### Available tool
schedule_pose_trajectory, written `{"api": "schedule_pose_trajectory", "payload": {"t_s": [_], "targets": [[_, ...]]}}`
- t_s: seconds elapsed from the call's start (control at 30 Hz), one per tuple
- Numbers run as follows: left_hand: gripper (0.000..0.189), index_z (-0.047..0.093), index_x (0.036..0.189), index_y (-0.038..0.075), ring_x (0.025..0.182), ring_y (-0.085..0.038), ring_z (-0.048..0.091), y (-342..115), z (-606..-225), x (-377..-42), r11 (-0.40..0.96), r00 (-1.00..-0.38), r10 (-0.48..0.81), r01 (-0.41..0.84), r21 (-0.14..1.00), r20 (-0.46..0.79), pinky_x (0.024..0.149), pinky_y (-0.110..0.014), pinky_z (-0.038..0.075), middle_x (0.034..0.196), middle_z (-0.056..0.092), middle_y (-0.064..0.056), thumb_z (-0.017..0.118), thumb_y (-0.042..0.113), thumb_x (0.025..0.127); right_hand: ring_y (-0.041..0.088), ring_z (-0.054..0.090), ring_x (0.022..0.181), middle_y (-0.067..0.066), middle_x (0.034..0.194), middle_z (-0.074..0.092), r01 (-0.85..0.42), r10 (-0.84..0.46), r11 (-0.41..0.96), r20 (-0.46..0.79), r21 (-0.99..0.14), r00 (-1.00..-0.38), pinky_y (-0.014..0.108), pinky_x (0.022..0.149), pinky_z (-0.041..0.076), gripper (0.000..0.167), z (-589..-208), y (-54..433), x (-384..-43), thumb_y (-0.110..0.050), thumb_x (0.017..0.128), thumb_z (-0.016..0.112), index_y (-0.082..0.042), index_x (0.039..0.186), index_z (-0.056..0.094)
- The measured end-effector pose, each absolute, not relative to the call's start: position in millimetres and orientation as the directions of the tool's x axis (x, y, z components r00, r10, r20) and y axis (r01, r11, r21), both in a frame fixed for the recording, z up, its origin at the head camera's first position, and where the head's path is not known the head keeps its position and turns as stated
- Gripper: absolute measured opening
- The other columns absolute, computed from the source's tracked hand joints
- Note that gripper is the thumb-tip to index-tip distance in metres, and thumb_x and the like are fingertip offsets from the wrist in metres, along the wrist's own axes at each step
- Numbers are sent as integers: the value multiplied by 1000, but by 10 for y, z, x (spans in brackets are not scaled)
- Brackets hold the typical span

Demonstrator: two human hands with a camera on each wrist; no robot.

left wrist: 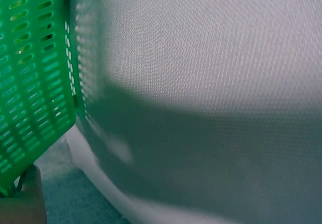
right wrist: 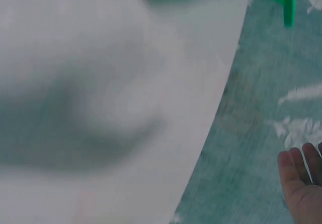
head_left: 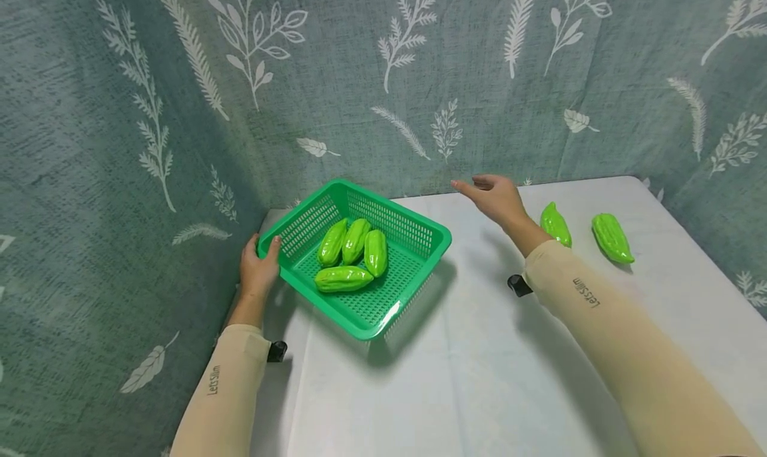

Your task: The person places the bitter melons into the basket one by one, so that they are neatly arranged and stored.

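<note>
A green perforated plastic basket (head_left: pixel 407 270) is at the left of the table, with several glossy, ridged green bitter gourds (head_left: pixel 341 279) inside. My left hand (head_left: pixel 259 268) grips its left corner, the thumb over the rim; in the left wrist view only part of that hand (left wrist: pixel 25 201) shows beside the basket wall (left wrist: pixel 30 83). Off the basket's right side, my right hand (head_left: pixel 494 198) is held in the air, holding nothing. Its fingers (right wrist: pixel 297 163) look straight in the right wrist view. Two more gourds lie on the right: one (head_left: pixel 555 224) partly behind my right forearm, another (head_left: pixel 612 238) farther right.
The white-covered table (head_left: pixel 383 410) bears the basket and gourds. A green leaf-patterned cloth (head_left: pixel 359 124) hangs along the back and left, close to my left arm. Small black devices (head_left: pixel 518 285) stick out from both wrists.
</note>
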State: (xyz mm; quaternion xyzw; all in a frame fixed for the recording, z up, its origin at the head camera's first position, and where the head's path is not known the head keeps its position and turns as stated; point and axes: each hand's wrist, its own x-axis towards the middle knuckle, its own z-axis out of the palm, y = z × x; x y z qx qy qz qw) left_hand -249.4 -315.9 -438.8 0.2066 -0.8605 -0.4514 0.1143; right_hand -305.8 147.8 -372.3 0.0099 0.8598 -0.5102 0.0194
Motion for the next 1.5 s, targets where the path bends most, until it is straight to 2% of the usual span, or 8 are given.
{"api": "schedule_pose_trajectory", "payload": {"t_s": [0.67,0.87,1.1,1.37,1.5], "targets": [[79,17,162,8,147,-40,23,-3160,-4387,-2497,504,-881,-473,-251,826,21,118,-54,20,161,23,-23,48,52,104,30,49,133,12,147,51,-94,-162,555,4,-827,-987,50,103,45,84,-3762,685,-2966,-67,87,67,-9,146,54],[80,16,162,8,147,-41,22,-3154,-4399,-2494,499,-885,-464,-248,830,14,118,-55,20,161,21,-23,46,54,104,27,51,131,9,147,51,-102,-203,545,-12,-832,-979,48,102,46,85,-3821,489,-2923,-69,85,67,-12,146,54],[81,16,163,9,147,-40,22,-3193,-4415,-2479,492,-884,-467,-242,836,18,118,-55,20,162,21,-22,47,55,103,27,51,130,10,144,55,-151,-251,548,10,-822,-968,46,102,46,83,-3888,287,-2869,-65,85,71,-8,145,55],[83,16,163,10,148,-39,22,-3187,-4415,-2496,492,-883,-469,-243,836,20,118,-54,20,161,22,-21,47,58,102,28,48,134,10,147,52,-137,-300,565,-48,-814,-953,46,104,44,82,-3947,57,-2812,-61,87,72,-9,147,52],[82,17,163,10,147,-39,23,-3181,-4420,-2503,494,-881,-473,-247,833,19,118,-54,20,161,22,-22,47,57,103,31,48,134,13,146,52,-135,-324,579,-74,-804,-943,47,104,44,75,-4022,-45,-2813,-52,90,74,-9,147,53]]}}
